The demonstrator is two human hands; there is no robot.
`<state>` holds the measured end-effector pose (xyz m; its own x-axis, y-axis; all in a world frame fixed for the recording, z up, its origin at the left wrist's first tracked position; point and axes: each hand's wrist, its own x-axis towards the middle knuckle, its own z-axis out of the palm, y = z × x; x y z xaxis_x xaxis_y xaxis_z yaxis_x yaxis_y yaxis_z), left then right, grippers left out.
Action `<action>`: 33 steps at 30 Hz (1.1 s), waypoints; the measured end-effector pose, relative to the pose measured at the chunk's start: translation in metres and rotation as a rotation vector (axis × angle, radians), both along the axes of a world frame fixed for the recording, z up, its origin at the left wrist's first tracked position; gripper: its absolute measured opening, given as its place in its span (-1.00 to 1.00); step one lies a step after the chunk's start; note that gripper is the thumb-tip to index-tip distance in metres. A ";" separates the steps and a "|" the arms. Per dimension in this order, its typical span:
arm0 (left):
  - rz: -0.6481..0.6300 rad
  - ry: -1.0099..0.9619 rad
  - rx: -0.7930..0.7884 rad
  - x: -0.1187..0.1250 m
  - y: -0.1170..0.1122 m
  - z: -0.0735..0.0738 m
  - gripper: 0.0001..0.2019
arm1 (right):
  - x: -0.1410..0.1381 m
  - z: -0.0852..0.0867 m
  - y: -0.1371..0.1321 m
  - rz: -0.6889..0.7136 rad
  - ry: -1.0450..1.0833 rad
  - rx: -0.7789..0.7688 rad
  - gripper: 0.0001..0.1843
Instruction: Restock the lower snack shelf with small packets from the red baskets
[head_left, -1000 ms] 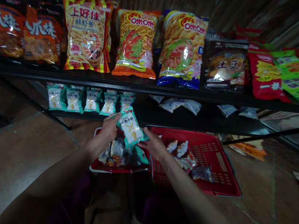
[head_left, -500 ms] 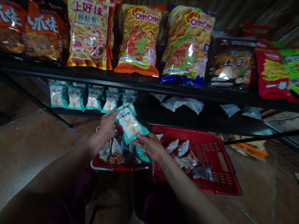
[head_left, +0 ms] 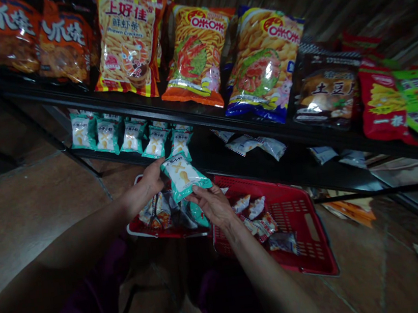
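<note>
A black shelf with smooth, hard boards and thin legs spans the view. Below its lower tier, on the person's side, sits a red plastic basket, its walls moulded in a grid of slots and a few small wrapped packs lying inside; a second basket, next to it and further toward the shelf's left end, holds more packs.

On the shelf's upper tier lean big, puffed, glossy bags: a yellow-and-red one, an orange one and a blue-edged one, all pillow-shaped and creased with highlights.

In front of the shelf's lower tier, the right hand pinches a corner of a teal-and-white packet, thumb on top. The left hand rests at its opposite edge; its fingers are partly hidden, so I cannot tell how firmly it grips.

The step in hand looks like handling this one packet between both hands. The next move likely calls for a light, level hold, since the plump film pouch should crush easily. Similar teal packets stand in a row on the shelf's lower tier.
</note>
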<state>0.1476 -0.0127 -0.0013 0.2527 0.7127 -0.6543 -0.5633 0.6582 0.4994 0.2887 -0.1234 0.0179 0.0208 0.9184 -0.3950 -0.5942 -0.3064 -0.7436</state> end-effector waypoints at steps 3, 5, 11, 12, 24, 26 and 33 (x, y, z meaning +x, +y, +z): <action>-0.042 -0.019 -0.050 0.002 -0.002 0.006 -0.81 | 0.002 -0.002 0.000 -0.031 0.009 -0.008 -0.71; -0.052 -0.018 -0.035 0.003 -0.004 0.012 -0.77 | 0.003 -0.003 0.001 -0.062 0.006 -0.023 -0.71; -0.240 -0.079 0.061 0.004 -0.015 0.019 -0.72 | 0.005 -0.003 0.002 -0.103 -0.007 -0.037 -0.72; -0.282 -0.107 0.077 0.004 -0.017 0.020 -0.71 | 0.005 -0.003 0.002 -0.105 -0.005 -0.038 -0.72; -0.335 -0.123 0.259 0.007 -0.027 0.026 -0.70 | 0.006 -0.007 0.002 -0.135 -0.061 -0.077 -0.71; -0.314 -0.102 0.269 0.008 -0.027 0.027 -0.72 | 0.005 -0.008 0.002 -0.119 -0.079 -0.075 -0.69; -0.283 -0.094 0.298 0.009 -0.028 0.028 -0.69 | 0.005 -0.007 0.003 -0.205 -0.079 -0.104 -0.62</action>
